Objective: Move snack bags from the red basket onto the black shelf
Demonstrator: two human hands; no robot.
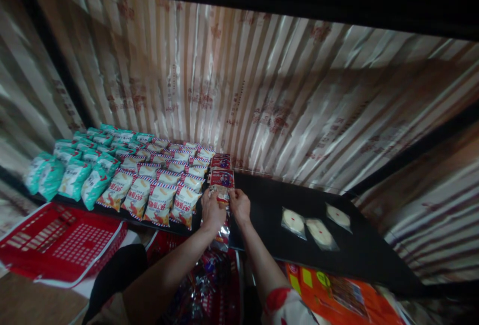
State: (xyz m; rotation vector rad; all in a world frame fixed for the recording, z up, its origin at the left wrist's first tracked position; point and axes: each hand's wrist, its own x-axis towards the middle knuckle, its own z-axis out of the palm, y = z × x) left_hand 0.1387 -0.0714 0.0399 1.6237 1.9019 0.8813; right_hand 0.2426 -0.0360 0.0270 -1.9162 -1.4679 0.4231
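Between my two hands is a small red and dark snack packet [221, 179] with a clear lower part, standing on the black shelf. My left hand [213, 211] is closed on its left edge, and my right hand [240, 205] pinches its right edge. Behind it, similar packets [220, 160] stand in a line toward the back. Below my hands another shiny red packet [223, 235] lies at the shelf's front edge. Just left of my left hand are rows of white snack bags [186, 202] with red lettering and striped tops.
Teal bags [75, 177] fill the shelf's left end. Flat round items in clear wrap [294, 221] lie on the right of the black shelf [258, 200]. Below are a red basket [90, 230], a basket of shiny packets [202, 285] and an orange package [344, 295]. Striped sheeting [239, 80] hangs behind.
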